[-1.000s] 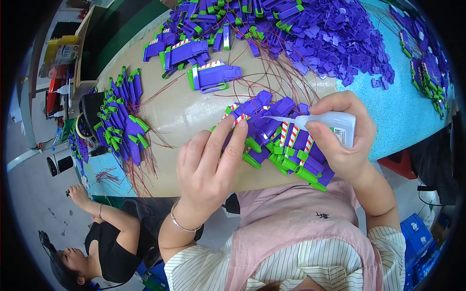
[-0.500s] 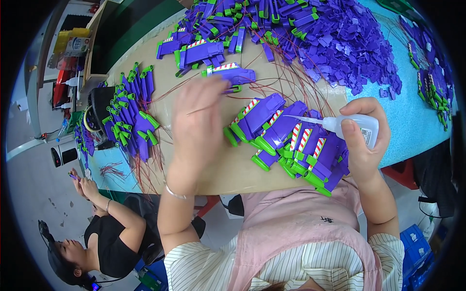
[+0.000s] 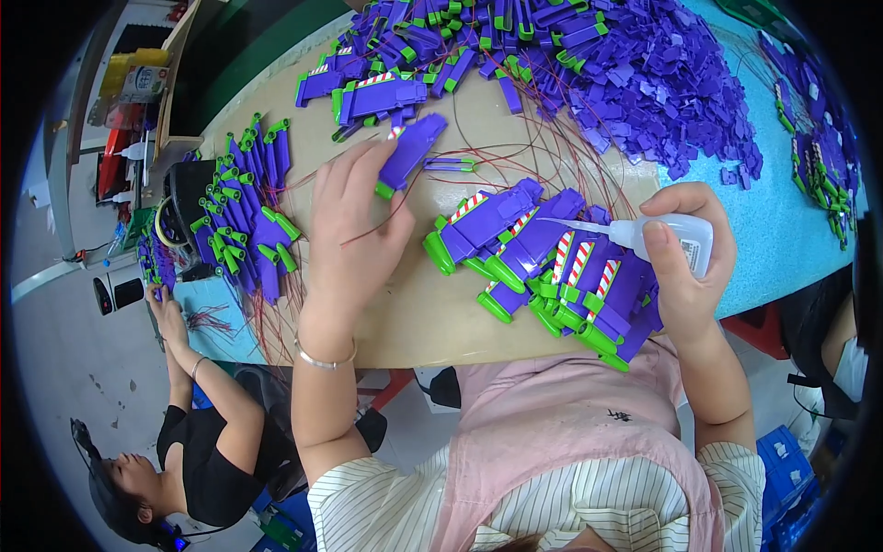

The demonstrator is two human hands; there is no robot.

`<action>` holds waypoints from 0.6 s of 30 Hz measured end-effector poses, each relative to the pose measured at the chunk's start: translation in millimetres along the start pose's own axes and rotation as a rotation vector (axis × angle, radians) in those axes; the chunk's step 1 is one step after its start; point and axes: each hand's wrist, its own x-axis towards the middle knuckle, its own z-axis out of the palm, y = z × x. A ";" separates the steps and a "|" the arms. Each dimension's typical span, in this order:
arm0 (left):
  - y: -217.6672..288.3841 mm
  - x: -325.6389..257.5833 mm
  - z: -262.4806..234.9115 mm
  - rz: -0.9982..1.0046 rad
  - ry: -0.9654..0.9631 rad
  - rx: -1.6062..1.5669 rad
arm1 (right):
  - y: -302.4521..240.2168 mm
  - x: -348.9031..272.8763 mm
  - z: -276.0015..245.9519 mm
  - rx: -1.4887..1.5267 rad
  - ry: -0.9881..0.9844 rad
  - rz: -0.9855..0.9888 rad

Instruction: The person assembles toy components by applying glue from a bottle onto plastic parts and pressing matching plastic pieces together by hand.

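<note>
A purple plastic toy wing (image 3: 416, 152) with a green tip is pinched in my left hand (image 3: 357, 216), tilted above the table; a thin dark wire trails across that hand. My right hand (image 3: 692, 271) is wrapped round a translucent squeeze bottle (image 3: 697, 237), whose long thin nozzle (image 3: 575, 224) points left. Beneath the nozzle, several purple wings (image 3: 487, 221) with red-and-white striped bands and green rounded ends lie overlapped. Between my hands, a small purple-and-green piece (image 3: 449, 165) rests on the table among red wires.
Small purple plates (image 3: 653, 83) form a big heap at the far right. More striped wings (image 3: 382, 97) lie at the far side. Purple parts with green ends (image 3: 235, 212) are piled at the left, near a tape roll (image 3: 170, 225). A co-worker (image 3: 216, 442) sits at the lower left.
My left hand has gripped the far wing and lifted it off the table, turning it more upright. My right hand and the bottle stay put. The co-worker's hands have moved up toward the left pile.
</note>
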 end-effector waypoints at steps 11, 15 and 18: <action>53.6 -34.3 -9.4 0.022 -0.104 -0.120 | -0.4 1.7 0.4 -0.011 0.010 0.008; 52.5 -36.3 -9.0 -0.070 -0.126 -0.120 | -1.2 1.1 -0.2 0.011 0.013 -0.004; 48.1 -37.3 -15.0 -0.072 -0.059 -0.155 | -0.3 1.0 -1.8 -0.001 0.020 -0.017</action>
